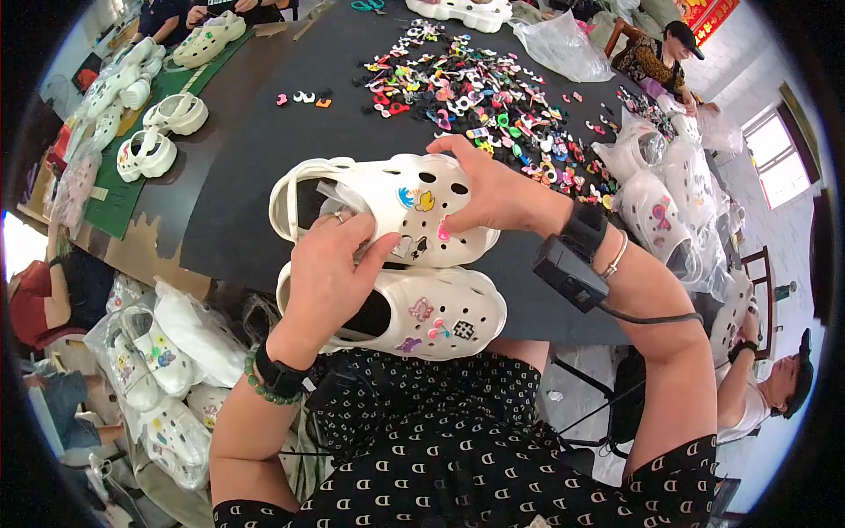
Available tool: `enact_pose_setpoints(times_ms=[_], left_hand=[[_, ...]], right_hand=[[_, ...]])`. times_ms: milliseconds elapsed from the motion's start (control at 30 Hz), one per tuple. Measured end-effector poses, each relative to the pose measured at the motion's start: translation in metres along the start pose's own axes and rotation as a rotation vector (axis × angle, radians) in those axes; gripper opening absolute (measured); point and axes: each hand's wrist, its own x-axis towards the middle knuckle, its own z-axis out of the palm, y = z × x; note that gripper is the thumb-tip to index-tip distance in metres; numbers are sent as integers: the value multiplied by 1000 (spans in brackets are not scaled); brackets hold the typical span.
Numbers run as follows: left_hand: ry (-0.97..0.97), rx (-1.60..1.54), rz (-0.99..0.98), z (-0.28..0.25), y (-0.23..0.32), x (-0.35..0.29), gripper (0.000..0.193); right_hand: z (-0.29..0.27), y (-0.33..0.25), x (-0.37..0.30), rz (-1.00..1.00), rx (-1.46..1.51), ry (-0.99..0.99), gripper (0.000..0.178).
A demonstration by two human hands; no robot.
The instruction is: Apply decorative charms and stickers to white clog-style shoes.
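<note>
Two white clogs lie side by side on the dark table before me. My right hand spans the toe of the farther clog, its thumb by a pink charm and its fingers over the far edge. At that clog's opening, my left hand has its fingers bent inside and its thumb on the upper. A piece of whitish, see-through plastic shows beside those fingers. Blue and yellow charms sit on this clog's top. The nearer clog carries pink, purple, cherry-shaped and black-and-white charms; neither hand's fingers grip it.
A heap of colourful shoe charms spreads beyond the clogs. Bagged white clogs stand at right, more bagged clogs at lower left. Another white pair rests by a green mat. Several people sit around.
</note>
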Motion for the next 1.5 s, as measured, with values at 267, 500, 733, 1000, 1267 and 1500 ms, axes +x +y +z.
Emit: enact_pose_setpoints(times_ms=[267,500,733,1000,1267,1500], left_hand=[[-12,45,6,2,1,6,33],[10,15,3,2,-1,4,35],[-29,-149,-110,-2,-4,3,37],[-44,-97,-99,-4,-5,5,39],[-41,-43,-57,0,-2,7,36],[-7,24,-33,2,-1,9,38]], right_hand=[[14,6,6,-8,-226,215,84],[23,-9,-4,99,-300,268,90],[-11,20,0,-51,171,-97,102],[-9,25,6,-46,223,-110,104],[6,17,6,37,186,51,93],[23,5,4,104,-163,238,91]])
